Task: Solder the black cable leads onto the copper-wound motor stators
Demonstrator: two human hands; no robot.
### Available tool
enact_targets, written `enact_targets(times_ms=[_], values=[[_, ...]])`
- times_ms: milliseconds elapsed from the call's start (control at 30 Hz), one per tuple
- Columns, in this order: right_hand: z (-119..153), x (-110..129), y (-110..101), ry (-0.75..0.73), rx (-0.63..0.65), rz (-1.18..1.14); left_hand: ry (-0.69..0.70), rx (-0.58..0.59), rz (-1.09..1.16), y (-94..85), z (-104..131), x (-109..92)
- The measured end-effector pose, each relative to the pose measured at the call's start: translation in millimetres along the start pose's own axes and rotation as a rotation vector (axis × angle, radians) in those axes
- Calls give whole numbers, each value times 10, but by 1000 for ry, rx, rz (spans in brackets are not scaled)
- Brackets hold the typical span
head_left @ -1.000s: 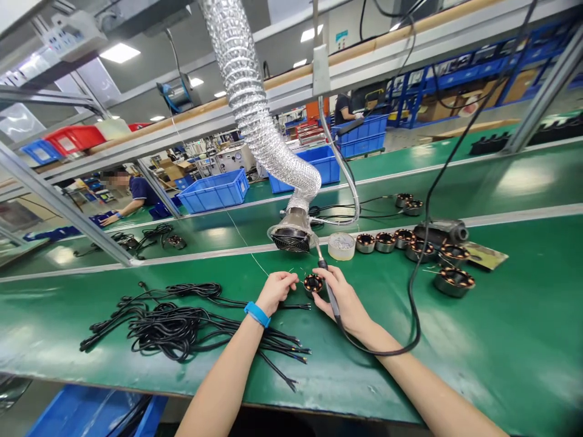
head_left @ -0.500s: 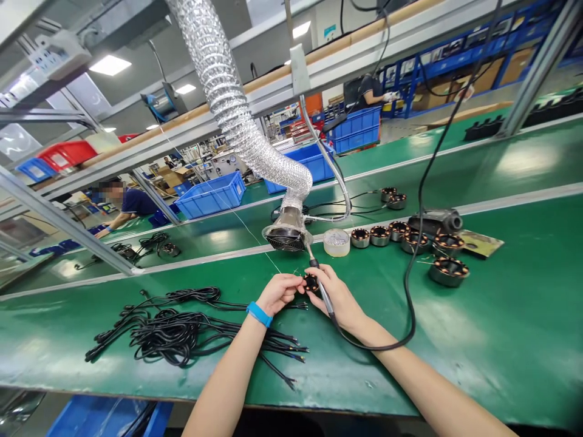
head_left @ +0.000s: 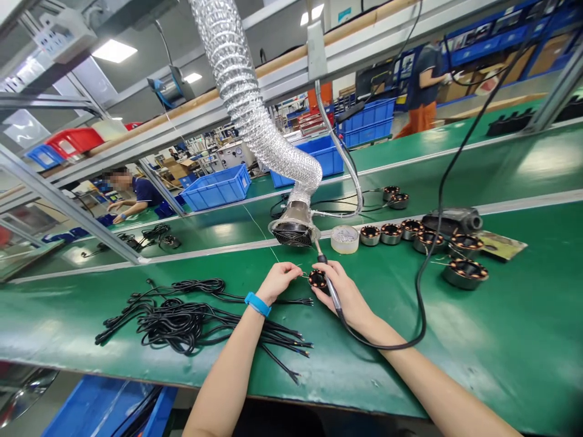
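Note:
Just in front of the fume extractor hood (head_left: 294, 229), my right hand (head_left: 348, 297) is closed around a soldering iron (head_left: 334, 294), its tip pointing up and away from me. The thumb and fingers of that hand also steady a small motor stator (head_left: 317, 278), a dark ring with copper windings. My left hand (head_left: 279, 282), with a blue band at the wrist, pinches a thin wire lead at the stator's left side. The fingertips are slightly apart from the ring. A fine pale strand (head_left: 262, 232) hangs down toward the left hand; where it ends is unclear.
Black cables (head_left: 182, 325) with stripped ends lie to the left. Several stators (head_left: 464, 273) stand at right, beside a round tub (head_left: 345, 239) and a dark tool (head_left: 453, 221). The iron's cord (head_left: 421, 303) loops over my right forearm. Co-workers are beyond the bench.
My left fingers have drawn a little left, away from the stator, exposing the wire lead between. The view has shifted slightly. A person in the background now stands more fully in sight.

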State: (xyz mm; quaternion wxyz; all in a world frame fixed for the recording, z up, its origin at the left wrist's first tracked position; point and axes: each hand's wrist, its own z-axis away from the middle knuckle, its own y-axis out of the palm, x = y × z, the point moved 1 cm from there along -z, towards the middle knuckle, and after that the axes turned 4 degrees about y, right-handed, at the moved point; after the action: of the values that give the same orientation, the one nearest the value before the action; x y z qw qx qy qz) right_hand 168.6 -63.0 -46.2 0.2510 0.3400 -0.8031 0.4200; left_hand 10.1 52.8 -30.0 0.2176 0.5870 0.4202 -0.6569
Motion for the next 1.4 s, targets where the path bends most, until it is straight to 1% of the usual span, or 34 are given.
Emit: enact_targets(times_ms=[67,167,333,467,600,667,733,900,933,1000,1100,1200,1267,1300,1400], values=[[-3,2,-3,1,14,-9,-66,79,128,30,19,-7],[-7,9,-15,1,19,-16,-92,100,247,75,41,-26],[-3,17,-22,6,16,-3,-112,130,255,87,78,-61],[7,11,-8,9,20,-7,-98,106,231,105,81,-77],[7,14,-4,13,15,-14,-93,109,275,92,49,-44],[3,23,-10,16,14,-21,-82,88,303,66,30,-11],[0,31,-19,17,14,-31,-64,77,252,53,10,25],[9,19,-42,26,28,-59,111,138,-117,104,-13,90],[12,12,-44,25,29,-60,116,145,-152,106,-9,98],[16,-2,-45,19,28,-62,88,166,-156,84,9,105],[12,-18,-33,16,21,-62,27,206,-32,15,41,75],[3,-15,-16,13,30,-56,-105,196,196,-9,37,16],[-2,0,-9,12,42,-48,-168,160,352,29,12,-24],[-3,10,-7,12,48,-45,-178,141,413,59,-2,-41],[-3,31,-1,8,57,-39,-184,94,479,137,-14,-75]])
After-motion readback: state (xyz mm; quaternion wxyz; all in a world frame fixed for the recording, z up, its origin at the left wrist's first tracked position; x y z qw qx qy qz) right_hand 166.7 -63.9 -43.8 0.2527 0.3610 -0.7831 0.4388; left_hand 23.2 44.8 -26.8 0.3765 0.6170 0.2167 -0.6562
